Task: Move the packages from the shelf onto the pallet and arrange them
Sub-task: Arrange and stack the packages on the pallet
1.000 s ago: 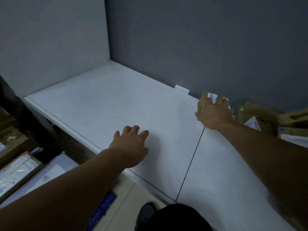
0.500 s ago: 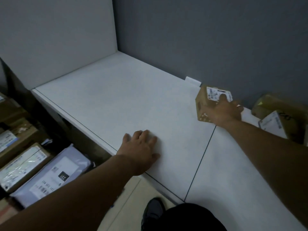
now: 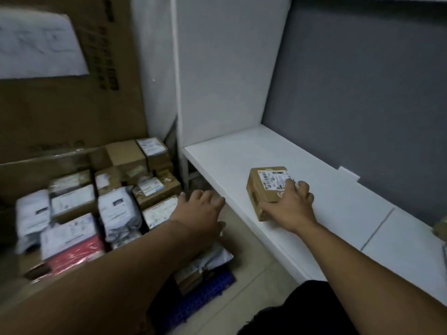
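The box (image 3: 267,189) has come away from the grey wall (image 3: 362,93), where it stood half a second ago, and is now close to the front edge of the white shelf (image 3: 326,213), left of the seam in the board. The right hand (image 3: 290,206) is grasping it: fingers lie across the top, partly over the shipping label, and the thumb curls down the near side. I cannot tell whether the box is sliding on the board or is already a little clear of it. The left hand (image 3: 200,213), which was pressed flat on the shelf a moment ago, has left it and hangs in the air just off the shelf's edge, fingers loose and spread, holding nothing. The person has also turned left, so the blue pallet (image 3: 200,296) on the floor is in view, already loaded with rows of packages (image 3: 116,197): brown cartons and pale mailer bags, packed close. To me this means the pick is done and the carry across is starting. The box is in the right hand and near the left one, which looks ready to help. One more package (image 3: 440,227) shows at the shelf's far right.
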